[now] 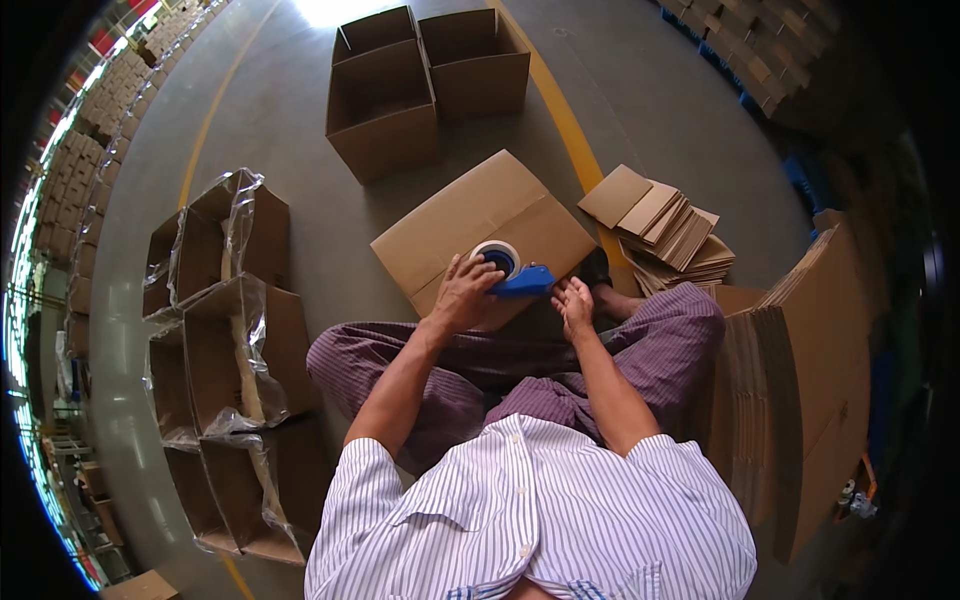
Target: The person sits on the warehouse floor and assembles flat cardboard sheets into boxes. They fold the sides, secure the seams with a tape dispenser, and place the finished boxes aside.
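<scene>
Carton (480, 212): brown cardboard, matt, smooth-faced. Tape dispenser (527, 282): blue plastic, smooth, faint sheen. Film (243, 205): clear plastic — crinkled, highly glossy. Flat sheets (655, 215): matt cardboard. Shirt (530, 500): striped cloth, matt. Purple garment (660, 330): cloth, creased. Floor (280, 110): grey, smooth — semi-gloss, reflecting light.

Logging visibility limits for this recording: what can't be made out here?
Head view, throughout:
Inside of the closed carton: hidden by its top.
Palm of the left hand, at the blue tape dispenser: hidden by the hand's back.
Right hand: too small to tell whether its fingertips touch the dispenser.
Brown box at lower left: cut off by the lower edge.
</scene>
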`<state>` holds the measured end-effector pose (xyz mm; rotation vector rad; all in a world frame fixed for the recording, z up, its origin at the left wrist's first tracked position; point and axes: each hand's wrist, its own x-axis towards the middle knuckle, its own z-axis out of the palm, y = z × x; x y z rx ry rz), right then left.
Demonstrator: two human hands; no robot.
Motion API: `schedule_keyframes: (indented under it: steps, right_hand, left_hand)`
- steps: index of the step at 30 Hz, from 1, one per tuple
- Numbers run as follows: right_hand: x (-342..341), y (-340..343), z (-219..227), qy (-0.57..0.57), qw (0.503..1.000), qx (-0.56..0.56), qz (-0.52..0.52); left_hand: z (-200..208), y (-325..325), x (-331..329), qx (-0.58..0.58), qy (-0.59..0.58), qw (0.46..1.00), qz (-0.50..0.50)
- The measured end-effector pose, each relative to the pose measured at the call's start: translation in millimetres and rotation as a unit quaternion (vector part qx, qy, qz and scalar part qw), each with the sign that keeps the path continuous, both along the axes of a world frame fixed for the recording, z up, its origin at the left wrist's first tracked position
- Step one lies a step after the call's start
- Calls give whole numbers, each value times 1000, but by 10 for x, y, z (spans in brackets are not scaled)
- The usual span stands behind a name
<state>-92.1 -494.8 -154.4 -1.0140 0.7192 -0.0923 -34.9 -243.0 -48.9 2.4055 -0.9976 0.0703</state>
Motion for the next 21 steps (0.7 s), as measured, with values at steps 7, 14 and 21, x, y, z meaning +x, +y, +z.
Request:
schedule_keyframes:
  steps: [7,14,21]
  right_hand:
    - [-403,606,206,34,968,-26,247]
    - [-141,372,87,84,949,-117,282]
    - [467,-155,-296,0,950,-274,152]
  left_hand:
    - [-691,1211,1114,-28,-14,942,333]
    - [-264,1349,1116,118,212,920,307]
    - [-197,1200,424,164,371,867,291]
